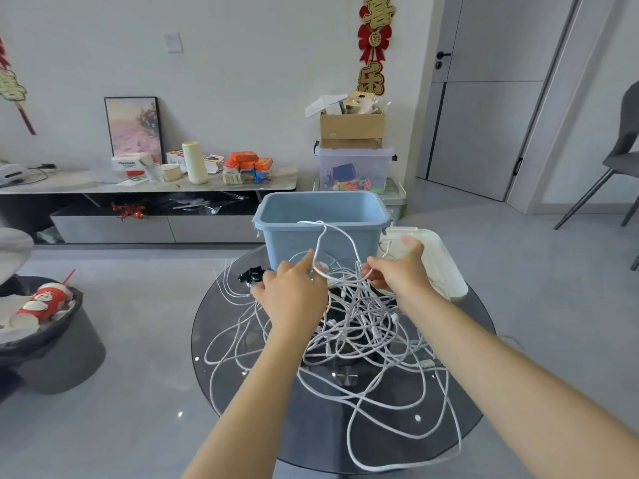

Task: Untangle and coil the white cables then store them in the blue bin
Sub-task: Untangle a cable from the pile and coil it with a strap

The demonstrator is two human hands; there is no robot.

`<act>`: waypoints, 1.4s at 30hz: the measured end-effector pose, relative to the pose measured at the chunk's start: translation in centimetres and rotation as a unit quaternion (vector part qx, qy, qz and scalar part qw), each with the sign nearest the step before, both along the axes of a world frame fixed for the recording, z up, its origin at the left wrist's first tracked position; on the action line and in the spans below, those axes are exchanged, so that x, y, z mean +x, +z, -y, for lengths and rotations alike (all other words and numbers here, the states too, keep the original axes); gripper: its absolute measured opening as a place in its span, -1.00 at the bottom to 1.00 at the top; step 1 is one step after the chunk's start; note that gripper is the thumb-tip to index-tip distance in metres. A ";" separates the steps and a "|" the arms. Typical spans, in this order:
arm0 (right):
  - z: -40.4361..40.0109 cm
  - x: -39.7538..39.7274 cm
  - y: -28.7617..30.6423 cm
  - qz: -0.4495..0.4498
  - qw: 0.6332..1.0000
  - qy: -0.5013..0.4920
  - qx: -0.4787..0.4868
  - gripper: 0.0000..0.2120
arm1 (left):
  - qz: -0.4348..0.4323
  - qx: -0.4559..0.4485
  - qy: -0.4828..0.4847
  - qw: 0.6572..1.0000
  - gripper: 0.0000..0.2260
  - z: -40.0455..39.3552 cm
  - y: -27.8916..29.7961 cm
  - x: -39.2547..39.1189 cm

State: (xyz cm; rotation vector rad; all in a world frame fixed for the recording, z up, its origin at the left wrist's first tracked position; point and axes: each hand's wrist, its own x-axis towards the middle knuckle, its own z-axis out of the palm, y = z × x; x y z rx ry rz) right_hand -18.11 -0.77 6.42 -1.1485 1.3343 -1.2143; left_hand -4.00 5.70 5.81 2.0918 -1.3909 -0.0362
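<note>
Left of centre, your left hand (294, 292) pinches one strand of the cables (363, 344); its loop rises to the bin (323, 219) rim just behind. The tangle lies below both hands on the table (221, 340). Your right hand (397, 267), fingers curled round strands, is nearer the lid (439, 264) at right.

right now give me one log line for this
stage: untangling | left hand: pinching cable loop | right hand: gripping cables | blue bin: empty
</note>
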 end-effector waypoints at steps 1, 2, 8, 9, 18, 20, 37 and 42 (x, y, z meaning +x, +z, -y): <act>-0.2 0.1 0.1 -0.008 1.000 0.005 -0.016 -0.64 | 0.011 -0.034 -0.001 0.999 -0.65 0.0 0.1 0.1; -0.4 0.3 0.3 -0.007 1.000 0.018 -0.023 -0.70 | 0.006 -0.074 -0.006 0.997 -0.63 0.0 0.2 0.1; 1.4 -0.1 2.3 0.228 0.970 0.083 0.029 -0.82 | -0.147 -0.147 -0.182 0.961 -0.82 1.2 0.5 2.3; 1.7 -0.3 2.5 0.211 0.973 0.096 0.022 -0.82 | -0.203 -0.114 -0.217 0.948 -0.82 0.9 1.2 2.9; 1.7 2.2 1.3 -0.478 0.863 -0.040 -0.157 -0.80 | -0.775 -0.057 -0.227 0.588 -0.83 1.4 2.8 4.3; 0.6 3.1 0.6 -0.484 0.861 -0.006 -0.158 -0.78 | -0.784 -0.080 -0.225 0.572 -0.78 1.6 2.6 4.3; -1.8 0.1 2.5 -0.423 0.861 0.168 -0.226 -0.84 | -0.272 -0.168 -0.200 0.926 -0.78 1.0 3.3 5.1; -2.4 1.5 3.1 -0.368 0.854 0.164 -0.331 -0.92 | -0.241 -0.010 -0.304 0.922 -0.76 1.2 2.9 3.4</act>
